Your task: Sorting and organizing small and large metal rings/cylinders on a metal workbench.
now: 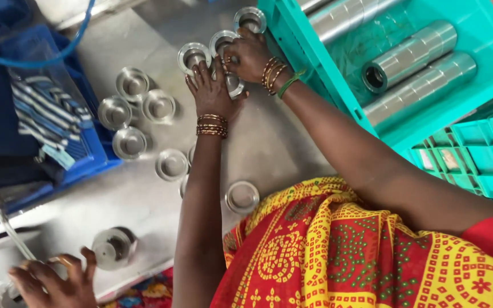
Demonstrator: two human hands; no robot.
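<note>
Upper centre of frame, on grey metal tabletop [269, 142]: left hand [212, 94] flat, fingers spread on a flanged round steel ring [193, 55]; right hand [250, 55] fingers curled, clamped on a second steel ring [222, 41]. Third ring [250, 19] just above. Teal plastic crate [292, 45] at right.

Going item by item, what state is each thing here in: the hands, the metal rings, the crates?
left hand: flat, fingertips on a ring
right hand: fingers closed on a ring
metal rings: lying flat, spread over the steel table
teal crate: open, holding long ring stacks on their sides
blue crate: holds folded striped cloth
</note>
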